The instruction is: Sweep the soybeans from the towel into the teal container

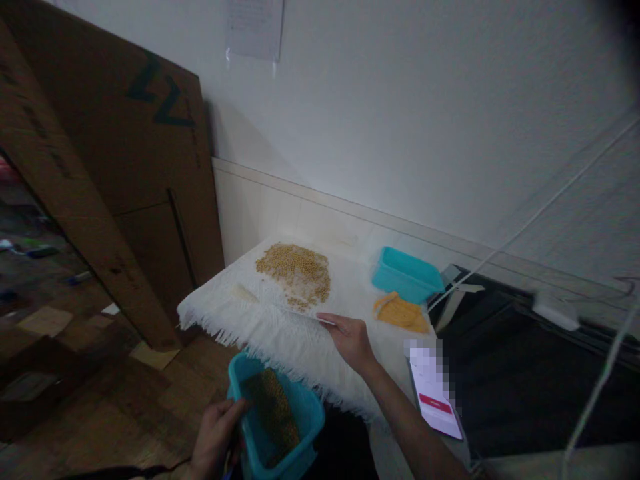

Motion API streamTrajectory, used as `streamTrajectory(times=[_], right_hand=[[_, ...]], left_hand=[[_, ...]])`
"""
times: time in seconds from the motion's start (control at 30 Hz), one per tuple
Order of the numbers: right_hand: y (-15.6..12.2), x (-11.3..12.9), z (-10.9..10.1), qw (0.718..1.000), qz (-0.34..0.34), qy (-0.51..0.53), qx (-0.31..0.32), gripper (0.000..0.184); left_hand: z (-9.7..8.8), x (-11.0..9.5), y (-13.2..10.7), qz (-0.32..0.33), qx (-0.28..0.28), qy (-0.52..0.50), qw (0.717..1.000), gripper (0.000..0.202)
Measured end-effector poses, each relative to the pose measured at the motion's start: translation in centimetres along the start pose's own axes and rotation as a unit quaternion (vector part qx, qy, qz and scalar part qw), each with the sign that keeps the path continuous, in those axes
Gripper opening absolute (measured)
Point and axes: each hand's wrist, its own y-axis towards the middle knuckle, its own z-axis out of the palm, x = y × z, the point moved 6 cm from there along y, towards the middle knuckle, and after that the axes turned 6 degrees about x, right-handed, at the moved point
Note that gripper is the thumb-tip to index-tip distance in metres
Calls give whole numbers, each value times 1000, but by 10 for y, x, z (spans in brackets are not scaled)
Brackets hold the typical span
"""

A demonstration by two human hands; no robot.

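My left hand point(215, 430) grips the near left rim of a turquoise plastic bin point(314, 407), held below the table's front edge. Inside the bin lie tan beans point(280, 400), like soybeans. My right hand point(353, 343) pinches a thin, flat, pale card-like piece point(313, 317), seen nearly edge-on just above the white fringed cloth point(280, 347). Past the piece, a pile of the same beans point(297, 267) is spread on the cloth, with a few scattered at its near side. Fingers on the far side of the bin's wall are partly hidden.
A second turquoise container point(407, 277) stands at the back right, behind a crumpled yellow-orange cloth point(403, 313). A lit phone point(435, 400) lies at the right edge. White cables point(540, 213) cross the right side. A large cardboard box point(150, 153) stands left, against the wall.
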Motion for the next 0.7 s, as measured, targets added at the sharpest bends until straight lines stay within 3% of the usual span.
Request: streamTrajectory(times=[0.2,0.4,0.7], right_hand=[[-7,-14,-8,999,13,-19,-38,24],[-12,-7,-5,999,9,-19,-29,25],[-21,-35,-51,982,61,-137,-111,24]], left_hand=[[0,4,2,-8,7,-6,1000,43],[2,5,2,-21,13,7,1000,45],[2,5,4,-14,8,17,1000,44]])
